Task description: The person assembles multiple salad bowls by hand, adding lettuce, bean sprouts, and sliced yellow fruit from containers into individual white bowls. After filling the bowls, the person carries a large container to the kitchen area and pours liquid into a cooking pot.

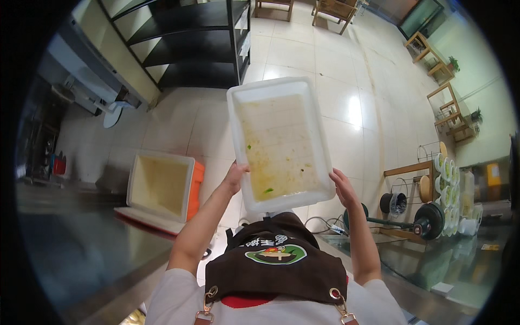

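Note:
A white rectangular plastic tub is held out in front of me above the tiled floor. Wet yellowish residue and a few green bits cling to its bottom. My left hand grips the near part of its left side, with the thumb over the rim. On the opposite side, near the right corner, my right hand is closed on the edge; some of its fingers are hidden. To the left is an orange insulated box with a pale interior, its lid open beside it.
Black metal shelves stand ahead to the left. On my right are a dark green device on a pole, several stacked bowls and a wooden rack. A cable lies near my feet. Wooden chairs stand farther off.

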The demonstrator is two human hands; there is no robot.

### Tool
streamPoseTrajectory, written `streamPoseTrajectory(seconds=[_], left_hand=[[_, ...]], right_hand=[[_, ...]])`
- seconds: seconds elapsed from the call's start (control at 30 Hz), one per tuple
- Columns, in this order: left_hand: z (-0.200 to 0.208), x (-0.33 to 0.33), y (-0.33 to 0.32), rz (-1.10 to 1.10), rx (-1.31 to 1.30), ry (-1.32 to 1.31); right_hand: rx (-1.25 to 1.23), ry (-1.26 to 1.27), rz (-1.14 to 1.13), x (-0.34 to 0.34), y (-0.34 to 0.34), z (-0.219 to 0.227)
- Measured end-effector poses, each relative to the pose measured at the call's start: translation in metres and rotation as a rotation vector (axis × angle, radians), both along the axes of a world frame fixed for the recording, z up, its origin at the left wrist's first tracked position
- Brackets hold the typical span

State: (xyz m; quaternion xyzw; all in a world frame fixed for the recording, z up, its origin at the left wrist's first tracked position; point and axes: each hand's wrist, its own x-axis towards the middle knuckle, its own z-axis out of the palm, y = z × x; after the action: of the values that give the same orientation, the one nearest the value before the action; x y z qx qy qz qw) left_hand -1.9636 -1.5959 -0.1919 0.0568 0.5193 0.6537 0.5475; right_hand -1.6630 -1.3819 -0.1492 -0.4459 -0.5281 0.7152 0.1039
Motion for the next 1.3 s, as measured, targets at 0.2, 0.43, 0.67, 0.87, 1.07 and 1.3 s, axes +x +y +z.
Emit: streamPoseTrajectory(seconds=[0.2, 0.43, 0.67, 0.87, 1.07, 1.3], left_hand=[[0.015, -0.089, 0.1, -0.173, -0.004, -0.054], [0.019, -0.173, 0.161, 0.085, -0.064, 0.02], [-0.029, -0.278, 0.142, 0.436, -0.084, -0.08], [-0.089, -0.317, 0.094, 0.444, -0.253, -0.121], [-0.087, -0.381, 0.11, 0.394, -0.385, -0.072], [0.033, -0.423, 0.23, 0.413, -0.192, 0.758]], right_hand=[[-0.27, 0.127, 0.176, -0.109, 0.093, 0.008], [-0.183, 0.184, 0.168, -0.213, 0.162, -0.005], [-0.269, 0.362, 0.03, -0.308, 0.203, -0.032], [-0.253, 0.347, -0.089, -0.367, 0.2, -0.02], [-0.203, 0.434, -0.189, -0.429, 0.213, -0.011], [-0.173, 0.397, -0.233, -0.457, 0.251, -0.003]])
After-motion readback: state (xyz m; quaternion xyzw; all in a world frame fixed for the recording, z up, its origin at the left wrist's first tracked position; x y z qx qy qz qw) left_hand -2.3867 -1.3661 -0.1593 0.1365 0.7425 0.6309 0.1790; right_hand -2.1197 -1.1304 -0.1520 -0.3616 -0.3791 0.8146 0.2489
